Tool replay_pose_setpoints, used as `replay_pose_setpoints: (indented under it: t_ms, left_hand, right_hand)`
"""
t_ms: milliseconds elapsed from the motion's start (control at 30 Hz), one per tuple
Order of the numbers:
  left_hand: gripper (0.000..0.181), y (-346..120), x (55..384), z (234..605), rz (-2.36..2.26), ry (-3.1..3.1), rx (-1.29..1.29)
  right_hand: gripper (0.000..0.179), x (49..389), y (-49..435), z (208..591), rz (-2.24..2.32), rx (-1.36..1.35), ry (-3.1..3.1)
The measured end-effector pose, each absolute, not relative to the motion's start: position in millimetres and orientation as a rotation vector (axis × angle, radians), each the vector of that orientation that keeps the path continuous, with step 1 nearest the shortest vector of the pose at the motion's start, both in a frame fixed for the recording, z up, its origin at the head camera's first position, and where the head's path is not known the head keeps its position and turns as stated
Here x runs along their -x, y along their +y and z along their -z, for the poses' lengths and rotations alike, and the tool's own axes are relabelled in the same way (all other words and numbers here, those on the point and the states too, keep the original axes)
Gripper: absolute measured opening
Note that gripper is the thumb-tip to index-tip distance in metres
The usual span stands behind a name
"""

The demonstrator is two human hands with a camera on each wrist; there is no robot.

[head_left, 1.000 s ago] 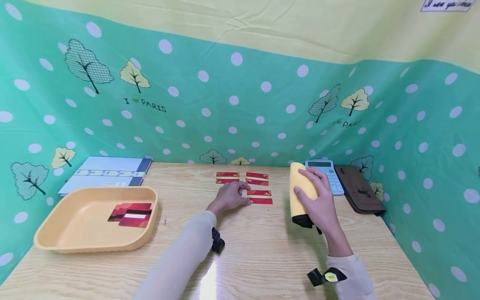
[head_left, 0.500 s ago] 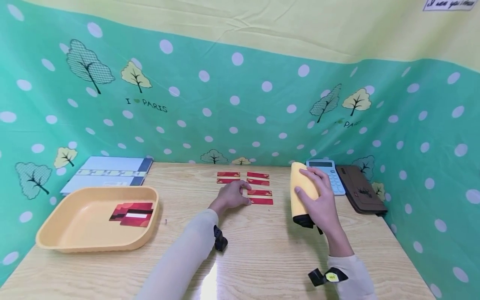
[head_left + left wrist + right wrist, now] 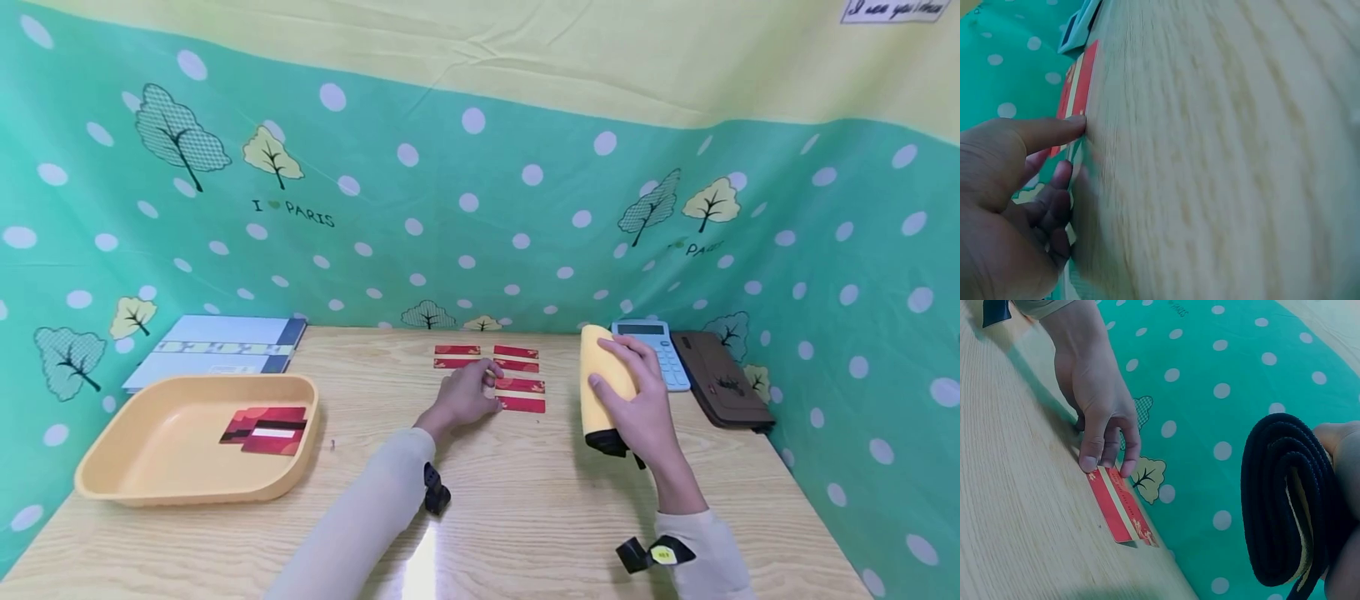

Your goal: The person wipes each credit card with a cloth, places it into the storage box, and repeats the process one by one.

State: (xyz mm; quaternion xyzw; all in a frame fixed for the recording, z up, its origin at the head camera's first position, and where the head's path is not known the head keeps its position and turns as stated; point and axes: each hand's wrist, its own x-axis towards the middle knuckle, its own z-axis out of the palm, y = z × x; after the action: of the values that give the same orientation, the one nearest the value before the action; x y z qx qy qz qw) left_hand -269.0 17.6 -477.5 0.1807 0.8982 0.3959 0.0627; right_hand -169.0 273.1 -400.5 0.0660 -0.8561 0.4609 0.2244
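Note:
In the head view my left hand point(image 3: 465, 396) pinches the left end of a red card point(image 3: 525, 406) with a cream stripe, thumb at the near edge and fingers at the far edge. The right wrist view shows this card point(image 3: 1116, 509) with a dark shadow under its free end. Behind it lie two matching cards, one at left point(image 3: 456, 351) and one at right point(image 3: 516, 352). My right hand point(image 3: 641, 404) grips a rolled cloth point(image 3: 597, 408), yellow outside and dark inside, above the table. Its coiled dark end point(image 3: 1263, 506) faces the right wrist camera.
A shallow peach tray point(image 3: 165, 433) stands at left with several red cards point(image 3: 273, 437) near its right wall. Behind it lies a blue notebook point(image 3: 225, 327). At the back right are a light blue calculator point(image 3: 672, 367) and a brown zip pouch point(image 3: 720, 375). A dotted curtain point(image 3: 465, 225) borders the table.
The pinched card looks very slightly shifted and tipped at its near edge. Both hands otherwise stay in the same places, and the cloth has not moved.

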Motion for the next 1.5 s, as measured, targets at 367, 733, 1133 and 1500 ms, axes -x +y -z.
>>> replay_pose_setpoints:
  t_ms: [367,733,1133,1500]
  left_hand:
    - [0.038,12,265,470,-1.375,2.599,-0.618]
    - [0.047,-27,240,435,-1.883,2.38,-0.588]
    - [0.049,-61,211,408,-2.06,2.395,-0.482]
    - [0.051,-68,202,405,-2.135,2.379,-0.455]
  right_hand:
    - [0.049,169,273,401,-1.273,-0.186,-2.365]
    - [0.051,169,272,397,-1.262,-0.203,-2.354]
    - [0.049,163,254,388,-1.283,-0.287,-2.343]
    - [0.049,163,229,386,-1.348,-0.369,-2.322]
